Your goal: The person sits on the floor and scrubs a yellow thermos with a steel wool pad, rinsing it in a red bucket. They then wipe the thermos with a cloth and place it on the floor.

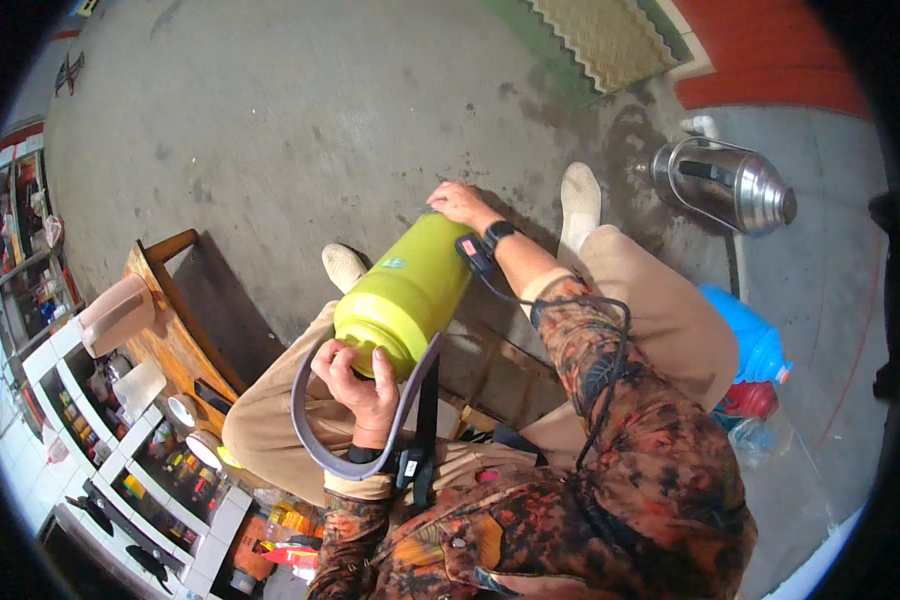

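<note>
A lime-green vacuum flask (412, 274) lies tilted across my lap, its narrow neck end toward me and its base pointing away. My left hand (360, 386) reaches through the grey carrying handle (300, 420) and grips the neck; the mouth is hidden behind the fingers. At the far end, my right hand (461, 204) rests over the edge of the base, with its fingertips partly out of sight. A dark device with a cable (476, 251) is strapped at my right wrist, and a similar device (410, 466) sits at the left one.
A wooden table (161, 330) on my left holds a pink plastic pitcher (120, 315), a white container (141, 386) and a phone-like dark object (213, 395). Behind it are tiled shelves (112, 469). To my right stand a steel vacuum flask (727, 184) and a blue plastic jug (742, 330).
</note>
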Motion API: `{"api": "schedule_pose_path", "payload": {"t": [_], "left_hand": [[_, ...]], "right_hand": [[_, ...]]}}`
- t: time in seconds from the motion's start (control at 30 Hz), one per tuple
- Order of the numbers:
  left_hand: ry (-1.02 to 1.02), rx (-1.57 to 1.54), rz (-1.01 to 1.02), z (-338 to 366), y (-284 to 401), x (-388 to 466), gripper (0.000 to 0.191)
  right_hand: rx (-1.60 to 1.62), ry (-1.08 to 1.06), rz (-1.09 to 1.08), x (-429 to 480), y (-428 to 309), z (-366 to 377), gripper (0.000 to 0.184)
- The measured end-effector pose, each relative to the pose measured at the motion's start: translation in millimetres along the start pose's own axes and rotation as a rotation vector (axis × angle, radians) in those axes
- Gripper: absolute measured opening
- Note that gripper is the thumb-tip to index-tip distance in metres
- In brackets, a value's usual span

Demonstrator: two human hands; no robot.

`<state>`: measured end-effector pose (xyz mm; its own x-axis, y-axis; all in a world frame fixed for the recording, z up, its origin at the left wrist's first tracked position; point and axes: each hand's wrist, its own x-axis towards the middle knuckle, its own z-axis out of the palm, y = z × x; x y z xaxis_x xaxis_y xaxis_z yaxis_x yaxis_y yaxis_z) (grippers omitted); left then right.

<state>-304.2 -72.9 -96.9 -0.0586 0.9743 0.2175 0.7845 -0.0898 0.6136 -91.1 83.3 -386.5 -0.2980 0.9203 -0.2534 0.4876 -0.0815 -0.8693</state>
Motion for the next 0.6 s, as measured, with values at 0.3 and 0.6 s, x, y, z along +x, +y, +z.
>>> {"api": "schedule_pose_path", "payload": {"t": [0.3,0.6], "left_hand": [[0.032,0.041,0.027,-2.5,-1.9,4.9,0.033],[0.025,0.023,0.003,-1.3,3.5,5.8,0.030]], "right_hand": [[0.185,0.305,0.120,-51.5,-34.4,-12.2,0.017],[0.145,0.253,0.190,-65.9,-77.9,-36.6,0.019]]}}
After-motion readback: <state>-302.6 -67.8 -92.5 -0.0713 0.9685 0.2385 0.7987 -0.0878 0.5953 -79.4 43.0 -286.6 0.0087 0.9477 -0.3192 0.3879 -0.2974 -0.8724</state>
